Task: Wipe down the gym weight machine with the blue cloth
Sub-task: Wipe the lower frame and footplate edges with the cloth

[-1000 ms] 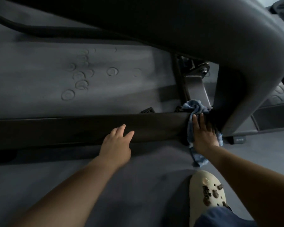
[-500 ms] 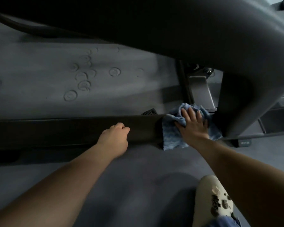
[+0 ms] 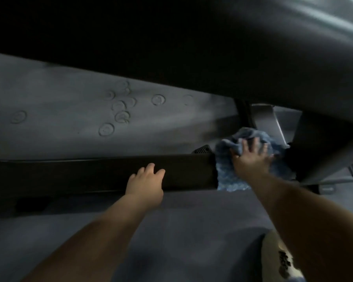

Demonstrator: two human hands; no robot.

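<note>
The weight machine fills the view: a low dark base rail runs across the floor, and a thick grey frame arm arches overhead to a foot at the right. The blue cloth drapes over the right end of the rail. My right hand lies flat on the cloth with fingers spread, pressing it against the rail. My left hand rests on the near side of the rail, fingers curled loosely, holding nothing.
Grey rubber flooring with round dents lies beyond the rail. A metal bracket stands behind the cloth. A cream clog with dark charms shows at the lower right, on carpet-like grey floor.
The cloth has been spread from a narrow hanging fold into a wider patch over the rail end, with my right hand sliding left and up on it. My left hand's fingers curled.
</note>
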